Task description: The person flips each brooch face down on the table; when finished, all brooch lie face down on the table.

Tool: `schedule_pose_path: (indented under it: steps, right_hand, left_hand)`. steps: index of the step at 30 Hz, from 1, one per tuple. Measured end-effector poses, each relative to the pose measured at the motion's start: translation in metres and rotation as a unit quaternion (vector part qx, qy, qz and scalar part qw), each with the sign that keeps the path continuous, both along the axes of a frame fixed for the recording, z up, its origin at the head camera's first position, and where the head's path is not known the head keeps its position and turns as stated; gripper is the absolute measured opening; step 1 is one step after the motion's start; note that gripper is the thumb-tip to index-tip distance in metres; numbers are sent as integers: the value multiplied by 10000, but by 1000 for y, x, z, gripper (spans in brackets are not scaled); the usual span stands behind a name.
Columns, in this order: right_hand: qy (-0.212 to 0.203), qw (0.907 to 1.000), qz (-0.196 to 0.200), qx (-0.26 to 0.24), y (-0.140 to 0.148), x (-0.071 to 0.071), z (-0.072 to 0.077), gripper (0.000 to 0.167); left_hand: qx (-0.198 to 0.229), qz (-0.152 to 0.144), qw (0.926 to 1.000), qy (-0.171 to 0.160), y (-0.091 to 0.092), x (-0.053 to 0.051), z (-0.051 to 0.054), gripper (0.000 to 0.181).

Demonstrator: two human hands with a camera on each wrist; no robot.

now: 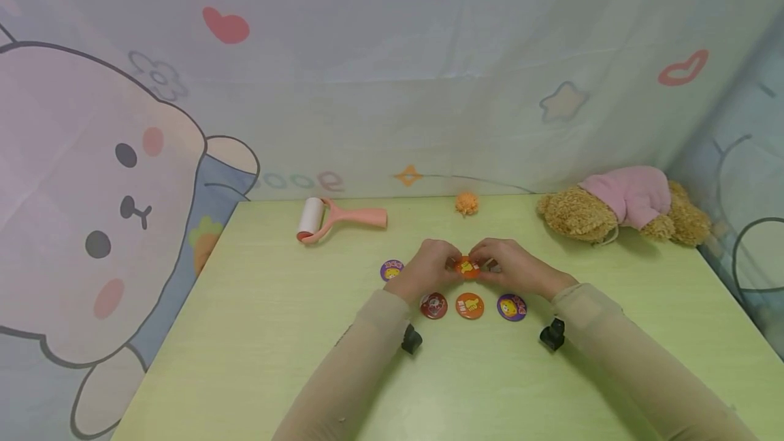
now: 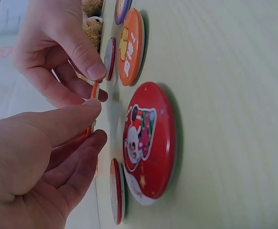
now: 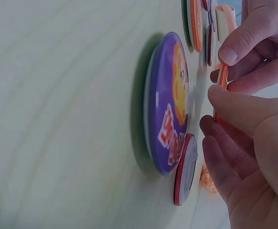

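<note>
- L hand (image 1: pixel 433 265) & R hand (image 1: pixel 513 265) both pinch the glossy round orange badge w/ yellow cartoon print (image 1: pixel 467 267), thumbs & fingers at its rim, opp. sides.
- Badge: printed face up, approx. level, looks just above the pale green wood-grain tabletop (image 1: pixel 275 332), beyond a 2nd flat round orange badge (image 1: pixel 469 305).
- Best: equal pressure both sides, rim only, so it won't tip or slip.
- Watch L wrist near round dark-red badge (image 1: pixel 433 305), R wrist near round purple badge w/ yellow figure (image 1: pixel 511 307); a low forearm could nudge either.
</note>
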State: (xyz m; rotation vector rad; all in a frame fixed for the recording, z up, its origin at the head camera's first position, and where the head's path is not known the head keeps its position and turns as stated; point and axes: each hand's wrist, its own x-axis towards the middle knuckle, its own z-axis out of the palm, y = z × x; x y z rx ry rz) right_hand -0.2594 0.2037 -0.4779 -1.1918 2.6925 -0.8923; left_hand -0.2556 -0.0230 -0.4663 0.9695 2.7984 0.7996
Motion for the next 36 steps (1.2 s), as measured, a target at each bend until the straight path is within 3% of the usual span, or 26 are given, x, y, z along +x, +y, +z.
schedule_pose_path:
  steps: [17,27,36]
  right_hand:
    - [185,9998,-70,-81,4,0,-1,16]
    - [215,9996,-53,-153,5,-1,-1,15]
    - [150,9994,-216,-207,6,0,-2,14]
  left_hand:
    - [299,-159,9994,-81,-4,0,-1,9]
    - [386,-341,9986,101,-6,-2,-1,9]
    - [356,-67,9993,61,-7,1,1,13]
